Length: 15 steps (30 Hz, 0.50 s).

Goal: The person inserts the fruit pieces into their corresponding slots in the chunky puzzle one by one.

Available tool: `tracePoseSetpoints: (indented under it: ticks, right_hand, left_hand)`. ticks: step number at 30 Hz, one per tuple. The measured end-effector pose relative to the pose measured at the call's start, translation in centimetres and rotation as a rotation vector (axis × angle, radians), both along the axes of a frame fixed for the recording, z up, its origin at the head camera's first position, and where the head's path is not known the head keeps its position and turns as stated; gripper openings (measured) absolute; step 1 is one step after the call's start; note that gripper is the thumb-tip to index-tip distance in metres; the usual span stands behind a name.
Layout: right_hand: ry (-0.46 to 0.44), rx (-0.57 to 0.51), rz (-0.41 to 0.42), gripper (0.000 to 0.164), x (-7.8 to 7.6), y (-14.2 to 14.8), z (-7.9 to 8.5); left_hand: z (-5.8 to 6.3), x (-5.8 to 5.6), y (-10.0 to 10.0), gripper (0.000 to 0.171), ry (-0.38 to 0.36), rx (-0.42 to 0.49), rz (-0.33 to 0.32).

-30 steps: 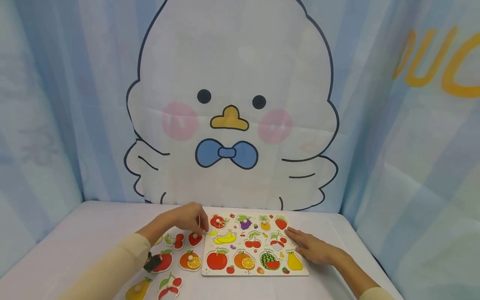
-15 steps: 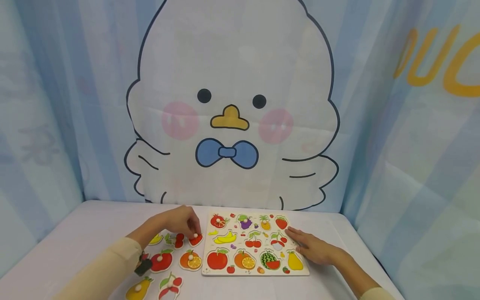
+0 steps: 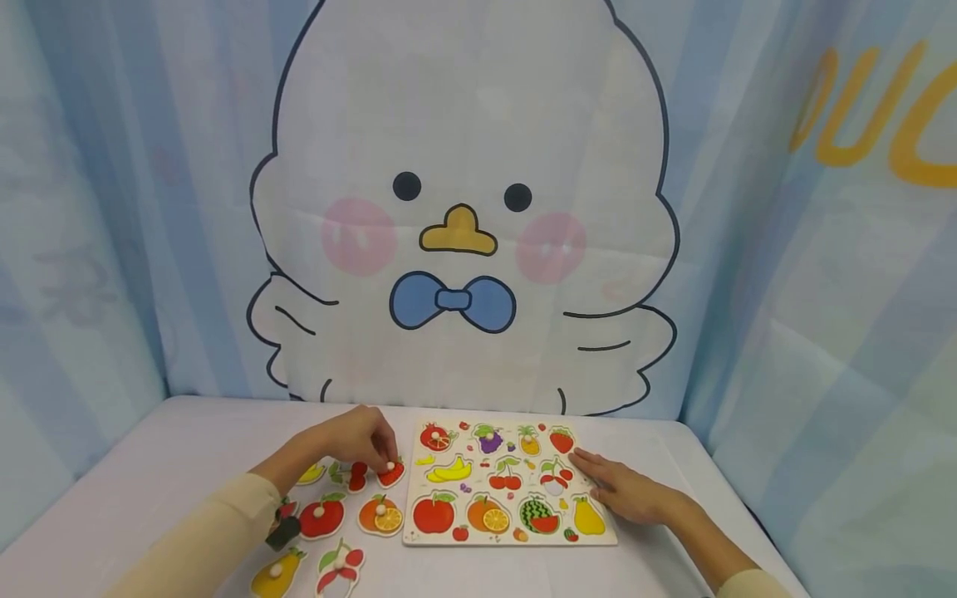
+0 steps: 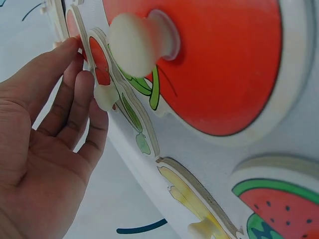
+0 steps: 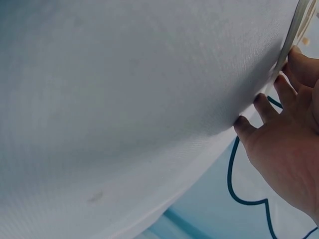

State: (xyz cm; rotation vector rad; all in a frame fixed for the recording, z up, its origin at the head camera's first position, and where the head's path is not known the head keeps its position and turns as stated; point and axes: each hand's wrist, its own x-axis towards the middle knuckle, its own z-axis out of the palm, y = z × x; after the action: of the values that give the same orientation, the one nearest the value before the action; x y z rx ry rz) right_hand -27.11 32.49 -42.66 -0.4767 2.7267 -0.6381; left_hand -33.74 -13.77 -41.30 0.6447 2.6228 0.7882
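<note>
My left hand (image 3: 362,438) pinches the strawberry puzzle piece (image 3: 392,477) at its knob, left of the fruit puzzle board (image 3: 478,540). In the left wrist view, the left hand's (image 4: 55,124) thumb and fingertips meet at that piece, and its knob is hidden. The cherry piece (image 3: 357,477) lies just beside it. My right hand (image 3: 631,492) rests with extended fingers at the board's right edge. In the right wrist view, the right hand's (image 5: 286,134) fingertips touch the tabletop beside the board. Pomegranate, grape and pineapple pieces with knobs sit in the board's back row.
Loose knobbed pieces lie left of the board: an apple (image 3: 323,517), an orange (image 3: 380,517), a pear (image 3: 275,575), a peppers-like red piece (image 3: 340,571) and a banana (image 3: 311,474). A watermelon piece (image 4: 279,194) shows in the left wrist view. A printed curtain (image 3: 463,357) hangs behind the table.
My left hand has moved from the board's left edge back and down to the strawberry piece and taken hold of it. The right hand stays at the board's right edge.
</note>
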Motion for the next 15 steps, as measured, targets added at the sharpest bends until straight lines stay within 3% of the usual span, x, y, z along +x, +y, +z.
tracePoseSetpoints:
  ticks: [15]
  right_hand:
    - [-0.002, 0.005, -0.015, 0.062, 0.0, 0.01, -0.01]
  left_hand:
    - [0.35, 0.27, -0.04, 0.01, 0.028, -0.013, -0.034]
